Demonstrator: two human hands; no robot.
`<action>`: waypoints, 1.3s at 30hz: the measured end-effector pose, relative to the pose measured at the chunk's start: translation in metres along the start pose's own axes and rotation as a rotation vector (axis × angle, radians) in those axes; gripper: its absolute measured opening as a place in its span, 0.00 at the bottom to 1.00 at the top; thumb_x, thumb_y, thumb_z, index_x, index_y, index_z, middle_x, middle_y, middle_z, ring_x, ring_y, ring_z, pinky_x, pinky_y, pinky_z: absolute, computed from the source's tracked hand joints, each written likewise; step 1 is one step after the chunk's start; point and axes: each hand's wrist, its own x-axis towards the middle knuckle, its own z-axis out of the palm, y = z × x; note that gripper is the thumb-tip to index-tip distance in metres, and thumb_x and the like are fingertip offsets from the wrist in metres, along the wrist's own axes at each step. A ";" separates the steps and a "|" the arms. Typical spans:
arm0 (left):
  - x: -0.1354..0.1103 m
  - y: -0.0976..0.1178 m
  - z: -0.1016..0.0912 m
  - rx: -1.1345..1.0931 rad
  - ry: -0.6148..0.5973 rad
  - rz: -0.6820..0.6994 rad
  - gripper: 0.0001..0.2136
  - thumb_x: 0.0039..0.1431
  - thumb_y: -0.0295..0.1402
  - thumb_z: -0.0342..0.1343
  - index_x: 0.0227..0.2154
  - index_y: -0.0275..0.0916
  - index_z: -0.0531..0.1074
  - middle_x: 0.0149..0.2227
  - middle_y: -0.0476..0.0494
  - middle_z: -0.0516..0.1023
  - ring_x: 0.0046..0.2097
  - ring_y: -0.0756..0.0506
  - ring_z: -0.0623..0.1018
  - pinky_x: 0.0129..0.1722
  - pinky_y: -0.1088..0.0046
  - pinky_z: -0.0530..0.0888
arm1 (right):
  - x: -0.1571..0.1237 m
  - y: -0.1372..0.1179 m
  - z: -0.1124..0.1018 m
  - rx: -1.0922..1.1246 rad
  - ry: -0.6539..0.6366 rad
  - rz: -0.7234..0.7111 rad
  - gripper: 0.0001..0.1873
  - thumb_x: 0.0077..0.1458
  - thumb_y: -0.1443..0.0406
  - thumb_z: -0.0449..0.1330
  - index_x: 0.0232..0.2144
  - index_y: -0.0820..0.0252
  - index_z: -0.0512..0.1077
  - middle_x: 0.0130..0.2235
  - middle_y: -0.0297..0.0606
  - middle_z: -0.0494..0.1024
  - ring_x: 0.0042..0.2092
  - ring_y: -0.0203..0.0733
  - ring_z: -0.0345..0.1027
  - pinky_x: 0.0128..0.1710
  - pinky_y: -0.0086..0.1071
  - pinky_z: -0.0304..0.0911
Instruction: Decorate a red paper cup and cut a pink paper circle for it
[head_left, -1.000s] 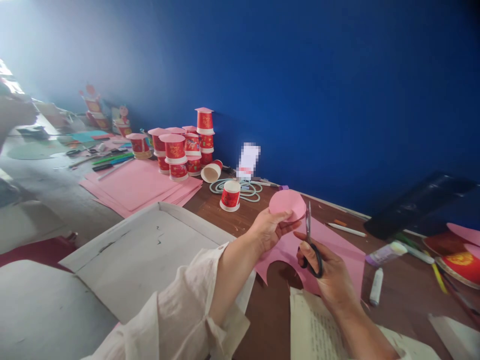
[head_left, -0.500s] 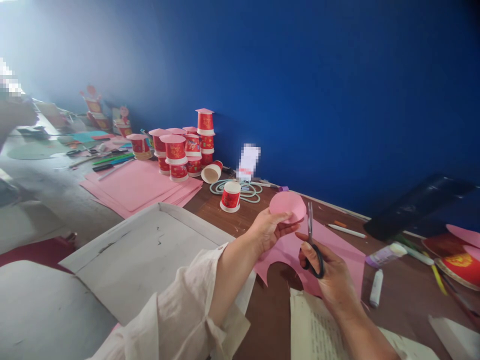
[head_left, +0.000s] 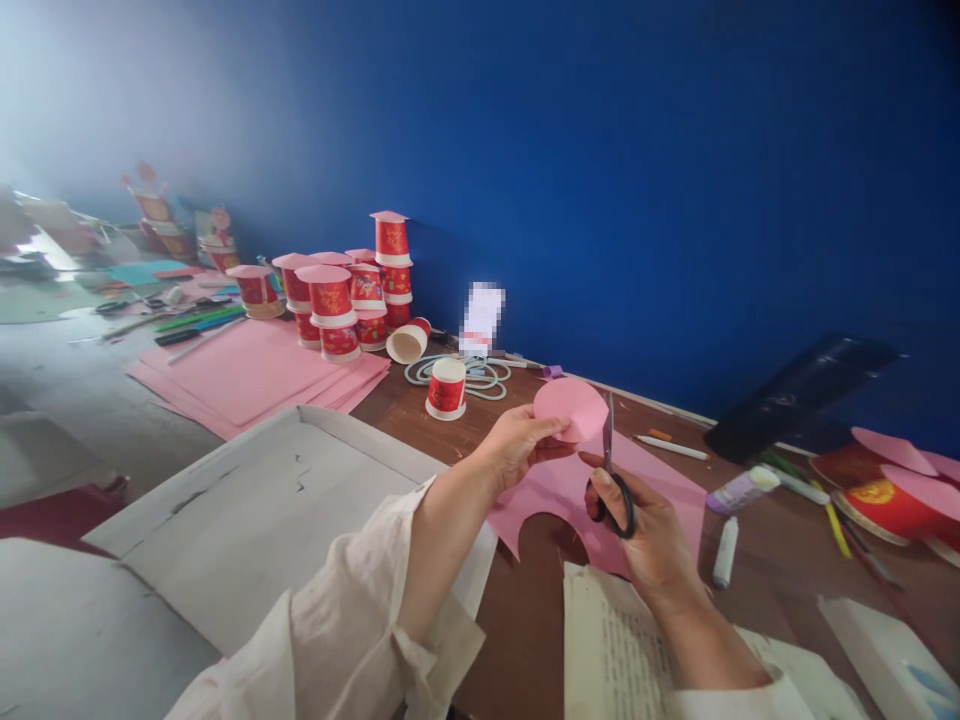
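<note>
My left hand [head_left: 523,443] pinches a pink paper circle [head_left: 571,408] by its lower edge and holds it up above the table. Black-handled scissors [head_left: 609,450] are in my right hand [head_left: 651,535], fingers through the loops and blades pointing up. The blades stand at the circle's right edge; I cannot tell whether they bite into the paper. Below both hands lies a pink sheet [head_left: 660,495] with a rounded piece cut out of its near edge. A red paper cup [head_left: 447,390] stands upside down to the left of the hands.
Red cups topped with pink discs [head_left: 330,298] stand stacked by the blue wall. A pink paper pile [head_left: 255,365] and white box lid [head_left: 247,500] lie left. A printed page [head_left: 611,650], glue stick [head_left: 744,490], white marker [head_left: 725,552] and black roll [head_left: 802,395] are near or right.
The camera view has turned slightly right, so the table things sit further left. Both hands keep their hold on the circle and the scissors, with little movement between them.
</note>
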 end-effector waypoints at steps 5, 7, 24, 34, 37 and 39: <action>-0.001 0.000 0.001 0.010 -0.008 0.009 0.01 0.58 0.21 0.60 0.32 0.29 0.75 0.33 0.41 0.79 0.34 0.50 0.78 0.47 0.64 0.77 | 0.000 -0.001 -0.001 0.011 0.005 -0.009 0.36 0.47 0.42 0.66 0.50 0.60 0.78 0.25 0.34 0.72 0.28 0.36 0.64 0.29 0.31 0.60; 0.000 -0.001 0.001 0.017 -0.005 0.010 0.01 0.58 0.20 0.59 0.32 0.30 0.75 0.33 0.41 0.79 0.34 0.50 0.78 0.47 0.64 0.77 | -0.001 -0.002 -0.001 0.013 0.010 -0.014 0.36 0.47 0.42 0.66 0.49 0.60 0.79 0.25 0.33 0.72 0.28 0.36 0.64 0.28 0.31 0.60; 0.005 -0.006 -0.003 0.007 -0.027 0.013 0.02 0.56 0.22 0.62 0.32 0.30 0.75 0.30 0.43 0.78 0.33 0.50 0.77 0.48 0.62 0.76 | 0.000 -0.001 -0.001 -0.015 0.015 -0.041 0.34 0.49 0.42 0.65 0.49 0.60 0.79 0.25 0.34 0.73 0.29 0.37 0.66 0.29 0.31 0.62; 0.003 -0.005 -0.003 0.018 -0.023 0.011 0.02 0.56 0.22 0.63 0.31 0.31 0.75 0.30 0.43 0.78 0.33 0.50 0.77 0.50 0.61 0.76 | 0.000 -0.001 -0.001 -0.007 0.030 -0.019 0.34 0.48 0.42 0.66 0.49 0.59 0.79 0.25 0.34 0.72 0.29 0.37 0.65 0.28 0.30 0.61; 0.003 -0.005 -0.002 0.022 -0.019 0.010 0.02 0.57 0.21 0.61 0.31 0.30 0.74 0.30 0.43 0.77 0.33 0.50 0.77 0.49 0.61 0.76 | -0.001 -0.004 0.000 -0.009 0.037 -0.023 0.34 0.47 0.42 0.66 0.48 0.59 0.79 0.24 0.33 0.72 0.28 0.36 0.65 0.28 0.30 0.61; 0.003 -0.005 -0.003 0.022 -0.019 0.011 0.02 0.57 0.21 0.62 0.31 0.30 0.74 0.29 0.44 0.77 0.32 0.50 0.77 0.49 0.61 0.76 | -0.001 -0.005 0.001 -0.009 0.040 -0.028 0.34 0.47 0.42 0.66 0.48 0.59 0.79 0.24 0.33 0.71 0.28 0.36 0.65 0.29 0.30 0.62</action>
